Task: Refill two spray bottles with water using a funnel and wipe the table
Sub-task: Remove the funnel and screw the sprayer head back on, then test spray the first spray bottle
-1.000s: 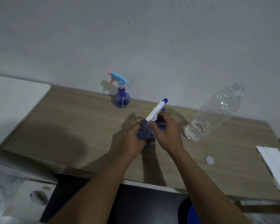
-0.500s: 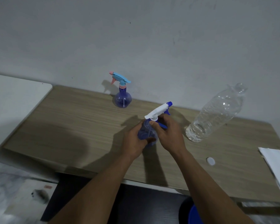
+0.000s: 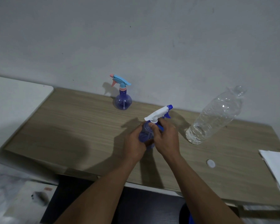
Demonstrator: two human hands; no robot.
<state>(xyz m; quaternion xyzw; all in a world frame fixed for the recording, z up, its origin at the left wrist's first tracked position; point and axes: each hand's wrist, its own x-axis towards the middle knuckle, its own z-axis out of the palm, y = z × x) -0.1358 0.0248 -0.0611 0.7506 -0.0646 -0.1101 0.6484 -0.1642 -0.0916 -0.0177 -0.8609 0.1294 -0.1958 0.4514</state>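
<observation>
Wooden table (image 3: 71, 126). At right, clear bottle (image 3: 213, 115), white cloth (image 3: 276, 168). Mid-table, sprayer (image 3: 145, 133), gripped round the body by left hand (image 3: 134, 143), at the neck by right hand (image 3: 166, 139). Behind, apart, second sprayer (image 3: 122, 97). Near right forearm, cap (image 3: 211, 163).

bottle (image 3: 144, 133): body mostly covered by left hand (image 3: 134, 143) and right hand (image 3: 166, 139); water level unreadable.
paper (image 3: 276, 168): far right of the right hand, cut by the edge.
blue object (image 3: 190, 219): under the right forearm, cut off, unidentifiable.
floor (image 3: 39, 197): below-left of the left hand, blurred.
</observation>
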